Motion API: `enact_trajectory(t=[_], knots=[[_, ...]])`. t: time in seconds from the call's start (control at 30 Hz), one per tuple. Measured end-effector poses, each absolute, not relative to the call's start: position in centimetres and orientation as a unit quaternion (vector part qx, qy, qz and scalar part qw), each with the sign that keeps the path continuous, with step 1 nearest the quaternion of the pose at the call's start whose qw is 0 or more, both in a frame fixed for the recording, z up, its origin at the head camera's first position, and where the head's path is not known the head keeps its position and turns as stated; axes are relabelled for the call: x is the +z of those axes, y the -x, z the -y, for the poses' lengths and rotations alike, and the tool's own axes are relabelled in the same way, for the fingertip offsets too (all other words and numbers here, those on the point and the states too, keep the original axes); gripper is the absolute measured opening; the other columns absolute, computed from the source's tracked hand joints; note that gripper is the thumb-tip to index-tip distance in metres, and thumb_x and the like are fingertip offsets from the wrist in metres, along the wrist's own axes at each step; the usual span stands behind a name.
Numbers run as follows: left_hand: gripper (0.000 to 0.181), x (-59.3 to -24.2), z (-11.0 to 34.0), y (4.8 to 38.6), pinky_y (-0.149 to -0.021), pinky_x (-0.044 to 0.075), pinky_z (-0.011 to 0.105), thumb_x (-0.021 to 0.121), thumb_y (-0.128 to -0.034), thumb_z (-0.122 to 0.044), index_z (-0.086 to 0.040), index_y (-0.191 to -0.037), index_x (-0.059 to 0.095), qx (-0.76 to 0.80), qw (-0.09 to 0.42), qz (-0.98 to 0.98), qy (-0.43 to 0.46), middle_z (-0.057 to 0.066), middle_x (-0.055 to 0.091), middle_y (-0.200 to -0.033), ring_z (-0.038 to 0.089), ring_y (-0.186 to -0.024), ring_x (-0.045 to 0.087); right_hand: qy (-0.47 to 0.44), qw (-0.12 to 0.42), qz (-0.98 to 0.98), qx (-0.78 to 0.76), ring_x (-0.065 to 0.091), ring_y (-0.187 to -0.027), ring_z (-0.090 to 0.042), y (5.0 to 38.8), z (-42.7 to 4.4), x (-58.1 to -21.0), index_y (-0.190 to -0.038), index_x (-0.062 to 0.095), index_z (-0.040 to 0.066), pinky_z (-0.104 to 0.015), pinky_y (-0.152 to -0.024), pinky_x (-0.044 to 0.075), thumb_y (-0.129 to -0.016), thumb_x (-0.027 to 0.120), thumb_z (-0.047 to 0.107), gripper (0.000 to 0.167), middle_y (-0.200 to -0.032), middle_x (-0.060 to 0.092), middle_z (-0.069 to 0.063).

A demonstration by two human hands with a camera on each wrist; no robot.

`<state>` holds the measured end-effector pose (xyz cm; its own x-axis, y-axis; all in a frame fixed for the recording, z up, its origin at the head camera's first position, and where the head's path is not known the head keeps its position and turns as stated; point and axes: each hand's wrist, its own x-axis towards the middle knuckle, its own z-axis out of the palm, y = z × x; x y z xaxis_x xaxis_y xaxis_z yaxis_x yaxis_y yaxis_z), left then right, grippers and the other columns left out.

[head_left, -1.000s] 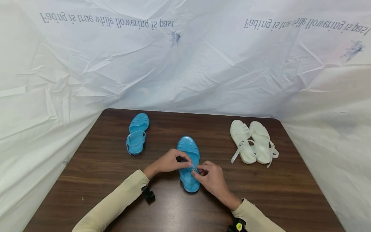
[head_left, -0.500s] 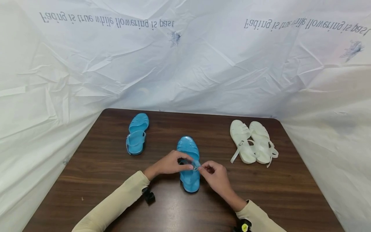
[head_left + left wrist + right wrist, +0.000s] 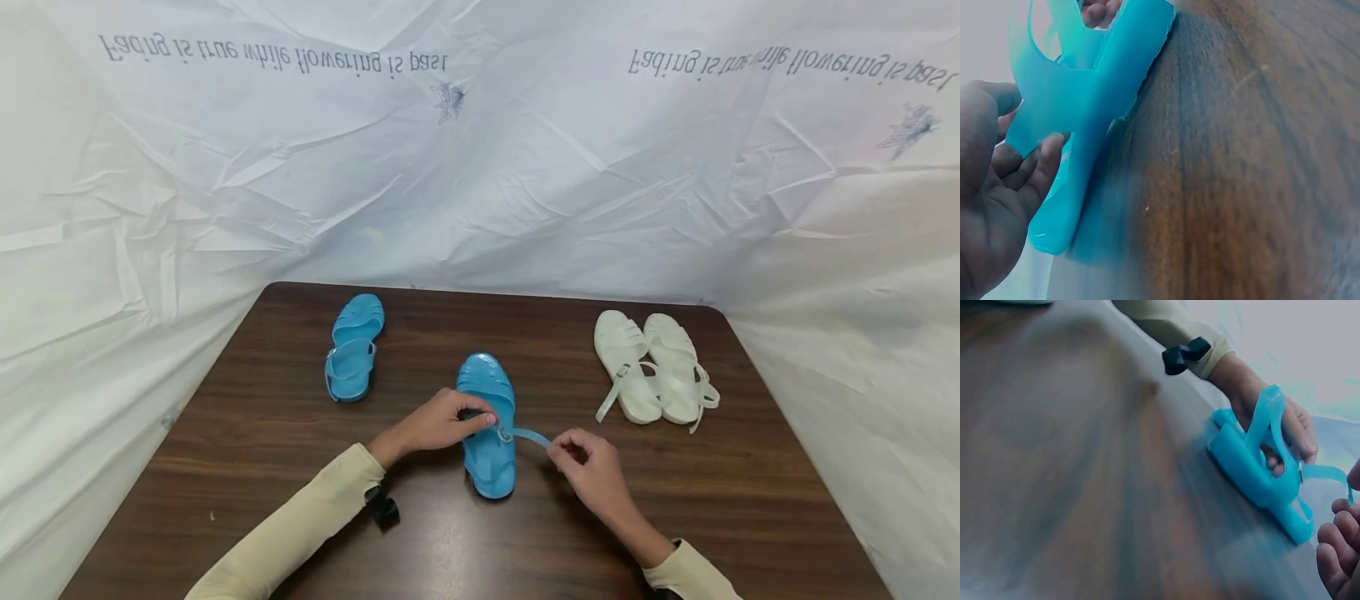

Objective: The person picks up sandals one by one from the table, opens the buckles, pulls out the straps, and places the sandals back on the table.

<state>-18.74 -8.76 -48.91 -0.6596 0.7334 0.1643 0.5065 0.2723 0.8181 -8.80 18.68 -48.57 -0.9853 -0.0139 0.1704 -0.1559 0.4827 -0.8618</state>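
Note:
A blue jelly sandal [image 3: 486, 379] lies on the table in front of me, toe pointing away. With its thumb and fingers, my left hand [image 3: 438, 423] grips the sandal's side beside the metal buckle [image 3: 505, 434]. In the left wrist view, those fingers curl round the blue plastic [image 3: 1054, 100]. The sandal's strap [image 3: 531, 435] runs out from the buckle to the right. Its far end is pinched between thumb and fingers of my right hand [image 3: 596, 475]. In the right wrist view the strap [image 3: 1325, 472] arches between the buckle and the right fingertips.
Another blue sandal [image 3: 351, 367] lies at the table's back left. Two white sandals [image 3: 621, 333] sit side by side at the back right, straps loose. The brown wooden table [image 3: 300, 467] is backed by a white printed sheet [image 3: 480, 183].
My right hand has moved right and toward me, drawing the strap end out from the buckle into a long stretch. The left hand has stayed almost still on the sandal.

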Motion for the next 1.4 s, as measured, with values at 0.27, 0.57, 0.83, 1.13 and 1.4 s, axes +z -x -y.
enact_trajectory(t=[0.27, 0.57, 0.83, 1.13, 1.4], knots=[[0.022, -49.0, 9.1, 18.8, -0.057, 0.043, 0.021, 0.056, -0.1072, -0.031, -0.022, -0.114, 0.076, 0.46, 0.125, -0.795, -0.377, 0.002, 0.065, -0.075, 0.005, -0.058, 0.048, -0.092, 0.081, 0.889, 0.442, 0.055, -0.065, -0.004, 8.2, -19.6, -49.5, -0.082, 0.074, 0.019, -0.022, -0.058, 0.047, -0.088, 0.077, 0.006, 0.015, -0.072, 0.061, 0.012], [0.033, -48.9, 8.5, 18.6, -0.053, 0.037, 0.023, 0.053, -0.1081, -0.035, -0.017, -0.085, 0.07, 0.457, 0.12, -0.793, -0.384, -0.006, 0.04, -0.059, 0.007, -0.05, 0.037, -0.103, 0.083, 0.93, 0.343, 0.055, -0.069, -0.003, 9.7, -18.9, -49.0, -0.09, 0.078, 0.015, -0.024, -0.064, 0.049, -0.086, 0.073, 0.011, 0.007, -0.076, 0.06, 0.014], [0.025, -49.1, 8.6, 18.5, -0.057, 0.042, 0.022, 0.054, -0.1077, -0.034, -0.022, -0.098, 0.074, 0.463, 0.119, -0.796, -0.372, -0.006, 0.052, -0.066, 0.007, -0.057, 0.048, -0.114, 0.09, 0.919, 0.366, 0.058, -0.076, -0.005, 10.9, -17.2, -48.0, -0.099, 0.079, 0.015, -0.028, -0.069, 0.052, -0.09, 0.071, 0.012, 0.012, -0.084, 0.067, 0.009], [0.024, -49.1, 8.7, 18.8, -0.059, 0.045, 0.023, 0.054, -0.1078, -0.033, -0.021, -0.103, 0.075, 0.471, 0.13, -0.793, -0.365, -0.001, 0.06, -0.072, 0.007, -0.061, 0.052, -0.143, 0.088, 0.894, 0.416, 0.063, -0.075, -0.002, 11.3, -14.7, -48.2, -0.099, 0.078, 0.019, -0.024, -0.068, 0.055, -0.089, 0.082, 0.035, 0.019, -0.087, 0.069, 0.012], [0.025, -49.2, 8.7, 18.8, -0.057, 0.043, 0.023, 0.054, -0.1077, -0.035, -0.021, -0.101, 0.075, 0.48, 0.13, -0.787, -0.366, 0.002, 0.06, -0.071, 0.008, -0.059, 0.05, -0.129, 0.097, 0.898, 0.41, 0.061, -0.072, -0.003, 11.4, -13.6, -48.5, -0.093, 0.076, 0.019, -0.023, -0.065, 0.053, -0.086, 0.084, 0.033, 0.018, -0.083, 0.067, 0.01]])
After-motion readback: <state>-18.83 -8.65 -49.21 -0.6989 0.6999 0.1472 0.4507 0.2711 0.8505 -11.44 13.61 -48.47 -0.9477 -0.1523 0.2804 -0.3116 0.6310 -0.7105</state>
